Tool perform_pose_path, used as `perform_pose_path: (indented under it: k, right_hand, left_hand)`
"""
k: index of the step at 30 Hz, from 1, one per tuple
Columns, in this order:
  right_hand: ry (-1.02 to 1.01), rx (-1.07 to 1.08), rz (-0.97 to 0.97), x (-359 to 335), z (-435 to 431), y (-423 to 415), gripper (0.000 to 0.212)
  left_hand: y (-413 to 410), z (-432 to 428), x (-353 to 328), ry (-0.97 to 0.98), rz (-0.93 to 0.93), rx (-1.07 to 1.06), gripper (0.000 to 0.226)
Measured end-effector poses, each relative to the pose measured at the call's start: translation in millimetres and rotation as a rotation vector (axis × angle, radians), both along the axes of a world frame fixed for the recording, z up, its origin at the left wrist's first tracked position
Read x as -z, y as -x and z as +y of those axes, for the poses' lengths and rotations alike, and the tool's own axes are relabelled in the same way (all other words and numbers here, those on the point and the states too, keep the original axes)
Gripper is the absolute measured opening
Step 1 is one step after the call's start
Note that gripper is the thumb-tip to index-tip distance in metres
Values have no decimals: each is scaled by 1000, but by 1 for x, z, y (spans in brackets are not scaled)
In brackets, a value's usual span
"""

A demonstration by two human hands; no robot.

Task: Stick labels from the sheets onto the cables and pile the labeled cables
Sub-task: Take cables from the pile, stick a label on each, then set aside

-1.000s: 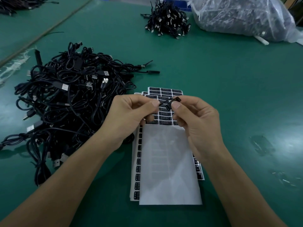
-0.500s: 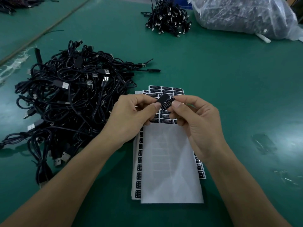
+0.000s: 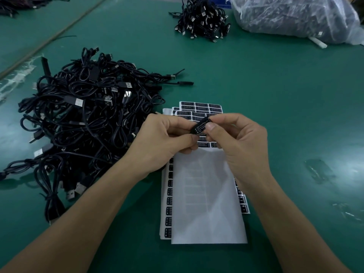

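Observation:
Both hands meet above the stack of label sheets (image 3: 204, 194) on the green table. Between them is a small black controller block (image 3: 201, 126) of a cable, carrying a black label with white print. My left hand (image 3: 167, 142) pinches its lower left end with thumb and fingers. My right hand (image 3: 236, 140) pinches its upper right end, thumb pressed on the label. The cable's cord is hidden behind my hands. The top sheet is mostly bare white backing, with rows of black labels left at its far end.
A big tangled pile of black USB cables (image 3: 84, 119) lies to the left. A smaller bundle of cables (image 3: 202, 20) sits at the far middle, beside a clear plastic bag (image 3: 295, 16) full of cables at the far right. Green table surface (image 3: 285, 95) stretches to the right.
The label, held loose between the fingertips a second ago, now lies flat on the controller block with my right thumb on it. Both hands stay above the sheets.

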State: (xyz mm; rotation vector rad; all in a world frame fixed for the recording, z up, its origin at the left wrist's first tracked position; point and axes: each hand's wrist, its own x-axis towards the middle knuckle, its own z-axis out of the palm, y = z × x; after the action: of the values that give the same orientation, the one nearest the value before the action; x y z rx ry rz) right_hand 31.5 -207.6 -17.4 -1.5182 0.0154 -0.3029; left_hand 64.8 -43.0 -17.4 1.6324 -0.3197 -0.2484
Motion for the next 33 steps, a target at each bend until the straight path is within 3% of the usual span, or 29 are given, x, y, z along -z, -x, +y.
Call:
perform_pose_path:
  k: [33]
  right_hand:
    - [177, 82, -31, 2, 0, -1, 27]
  left_hand:
    - [6, -1, -5, 7, 49, -16, 18]
